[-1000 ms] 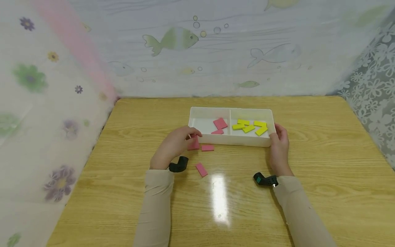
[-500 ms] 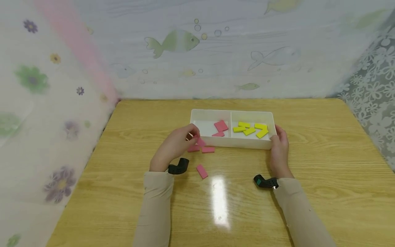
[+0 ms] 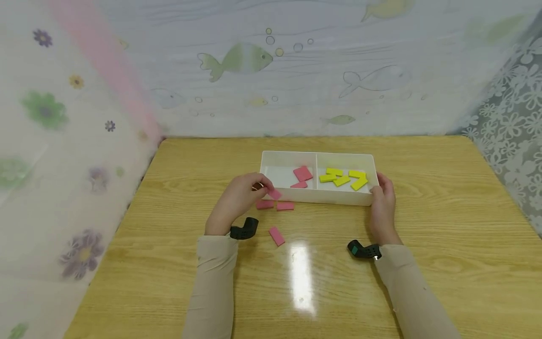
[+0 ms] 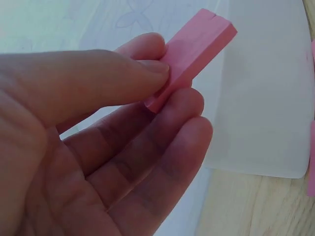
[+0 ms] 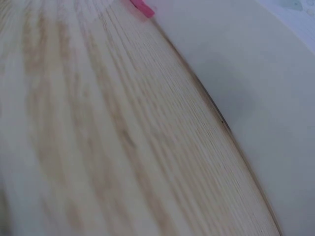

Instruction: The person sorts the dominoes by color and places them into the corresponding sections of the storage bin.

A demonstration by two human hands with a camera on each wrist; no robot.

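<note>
Two hands at the tray (image 3: 271, 162), frame centre | left hand (image 3: 239, 200) pinches a pink block (image 4: 194, 54) by the tray's left end | right hand (image 3: 383, 202) grips its right end | three pink blocks (image 3: 285, 205) on tabletop (image 3: 444, 226).

Wooden tabletop (image 5: 98, 137) close up, white tray wall (image 5: 256, 78) alongside, pink piece (image 5: 142, 7) at top edge

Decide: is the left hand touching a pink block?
Touching. The left wrist view shows the left hand pinching the pink block between thumb and fingers.
</note>
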